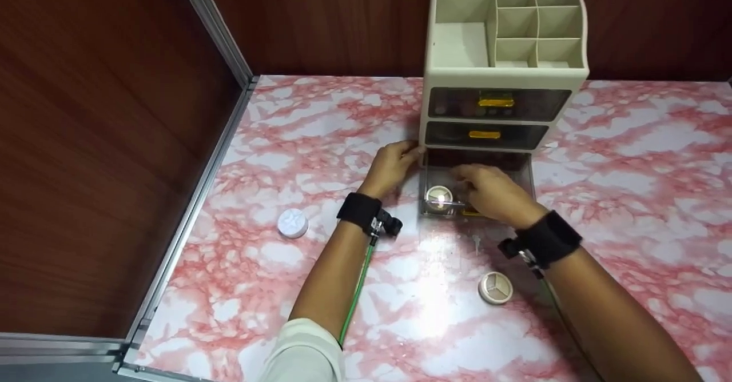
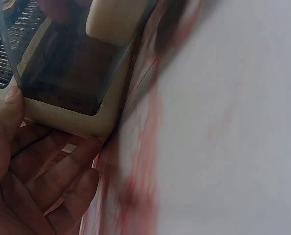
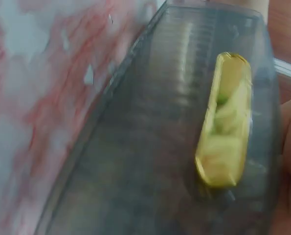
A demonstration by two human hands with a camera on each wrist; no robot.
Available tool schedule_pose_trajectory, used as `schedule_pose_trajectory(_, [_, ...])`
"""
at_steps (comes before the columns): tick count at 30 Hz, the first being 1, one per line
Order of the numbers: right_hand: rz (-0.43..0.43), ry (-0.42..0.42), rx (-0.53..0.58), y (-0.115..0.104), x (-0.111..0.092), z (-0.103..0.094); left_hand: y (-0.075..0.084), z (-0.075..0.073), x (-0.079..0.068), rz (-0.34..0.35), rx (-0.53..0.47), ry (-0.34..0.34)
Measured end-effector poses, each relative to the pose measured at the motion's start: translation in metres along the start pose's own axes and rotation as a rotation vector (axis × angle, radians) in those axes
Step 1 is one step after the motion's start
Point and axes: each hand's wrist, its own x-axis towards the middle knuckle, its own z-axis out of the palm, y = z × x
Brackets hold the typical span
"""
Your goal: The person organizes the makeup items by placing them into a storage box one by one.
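Note:
A cream desktop drawer organizer point(image 1: 509, 76) stands against the back wall, its clear bottom drawer point(image 1: 533, 190) pulled out. At the organizer's lower left edge, my left hand point(image 1: 392, 164) holds the frame; in the left wrist view the thumb point(image 2: 14, 98) lies on the front rim and the fingers are bent along the outer side. My right hand point(image 1: 492, 190) reaches over the drawer front into it, fingers bent; whether they pinch anything is hidden. A round three-part makeup pan point(image 1: 439, 194) lies in the drawer's left side. A yellow handle point(image 3: 224, 122) shows on the drawer front.
A similar round three-part pan point(image 1: 496, 288) lies on the pink marbled tabletop point(image 1: 246, 279) in front of the drawer. Farther left is a small round white-lilac container point(image 1: 292, 223). Two dark drawers with yellow handles point(image 1: 496, 102) are closed above. A wood-look panel point(image 1: 103, 142) bounds the left.

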Motion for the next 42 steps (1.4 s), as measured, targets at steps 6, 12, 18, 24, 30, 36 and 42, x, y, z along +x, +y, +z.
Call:
schedule_pose_trajectory(6, [-0.140,0.138,-0.042,0.001,-0.031,-0.004,-0.003,0.000,-0.003,-0.013,-0.020,0.017])
schedule_pose_trajectory(12, [-0.276,0.243,-0.100,-0.001,-0.062,-0.008,-0.003,0.002,0.000,-0.019,-0.034,0.006])
schedule_pose_trajectory(18, [-0.361,0.274,-0.156,-0.002,-0.086,-0.010,-0.002,0.000,0.002,0.006,-0.012,0.004])
schedule_pose_trajectory(24, [-0.446,0.228,-0.197,-0.002,-0.104,-0.005,0.000,0.000,0.003,0.005,-0.006,0.015])
schedule_pose_trajectory(30, [-0.503,0.142,-0.203,0.001,-0.117,0.006,0.002,0.000,0.003,0.001,-0.017,0.006])
schedule_pose_trajectory(36, [-0.562,0.062,-0.229,0.003,-0.133,0.020,0.001,0.000,0.001,-0.009,-0.040,0.005])
schedule_pose_trajectory(42, [-0.602,0.012,-0.241,0.004,-0.140,0.024,0.001,0.000,0.000,-0.028,-0.043,-0.014])
